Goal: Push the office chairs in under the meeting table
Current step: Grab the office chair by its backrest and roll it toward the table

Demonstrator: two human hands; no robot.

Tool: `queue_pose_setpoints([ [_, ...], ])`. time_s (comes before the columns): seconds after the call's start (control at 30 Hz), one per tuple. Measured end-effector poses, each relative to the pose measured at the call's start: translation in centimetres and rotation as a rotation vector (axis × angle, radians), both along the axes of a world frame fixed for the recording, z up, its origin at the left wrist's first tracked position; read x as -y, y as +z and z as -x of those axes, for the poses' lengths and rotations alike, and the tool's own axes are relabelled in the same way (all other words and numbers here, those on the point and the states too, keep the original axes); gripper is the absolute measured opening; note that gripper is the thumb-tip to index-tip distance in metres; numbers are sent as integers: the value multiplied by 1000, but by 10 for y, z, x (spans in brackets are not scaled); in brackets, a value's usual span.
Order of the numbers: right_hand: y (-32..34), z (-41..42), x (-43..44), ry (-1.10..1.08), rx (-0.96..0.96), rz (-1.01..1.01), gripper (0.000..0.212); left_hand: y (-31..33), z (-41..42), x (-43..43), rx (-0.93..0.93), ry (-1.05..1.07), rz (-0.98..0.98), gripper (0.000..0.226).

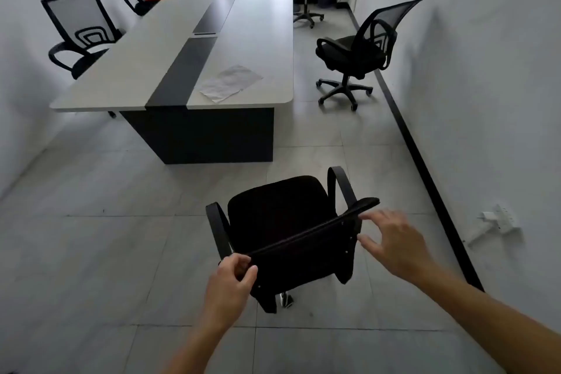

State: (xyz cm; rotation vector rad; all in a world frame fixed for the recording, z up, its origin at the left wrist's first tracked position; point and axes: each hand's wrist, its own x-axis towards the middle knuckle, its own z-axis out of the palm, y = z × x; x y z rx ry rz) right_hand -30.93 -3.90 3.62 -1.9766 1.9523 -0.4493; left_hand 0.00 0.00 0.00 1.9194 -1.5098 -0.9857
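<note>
1. The left grip (233,278) pinched the left end of the backrest's top edge on the nearest office chair (279,222), with thumb and fingers curled round it.
2. The right grip (391,237) was spread at the backrest's right end; whether it touched could not be told.
3. That chair stood on the tiled floor (91,252), facing the near end of the worktop (249,39) and apart from it.
4. A paper sheet (230,83) lay on the worktop, its print too blurred to read.
5. A second chair (352,51) stood well apart on the right, near the wall; a third chair (82,30) sat tucked against the left side.
</note>
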Motion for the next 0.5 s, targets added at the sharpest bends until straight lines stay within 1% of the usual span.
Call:
queue_pose_setpoints([
  [0.03, -8, -1, 15, 66, -99, 29, 43, -5, -1, 7, 85, -35, 19, 19],
  [0.07, -12, -4, 28, 114, -220, -8, 49, -11, -2, 13, 177, -70, 11, 26],
  [0.1, -20, -5, 43, 152, -300, -54, 55, -21, -4, 21, 238, -105, 9, 34],
  [0.17, -32, -7, 64, 196, -423, -201, 62, -35, -5, 30, 307, -171, -50, 49],
  [0.23, -49, -8, 73, 199, -521, -276, 61, -50, -6, 34, 378, -241, -118, 57],
  [0.33, -62, -10, 71, 118, -574, -261, 49, -66, -7, 34, 471, -337, -183, 60],
  [0.4, -68, -7, 62, 80, -580, -234, 42, -72, -5, 30, 483, -392, -186, 63],
  [0.5, -75, 11, 36, 31, -587, -226, 36, -75, 2, 26, 521, -458, -102, 82],
])
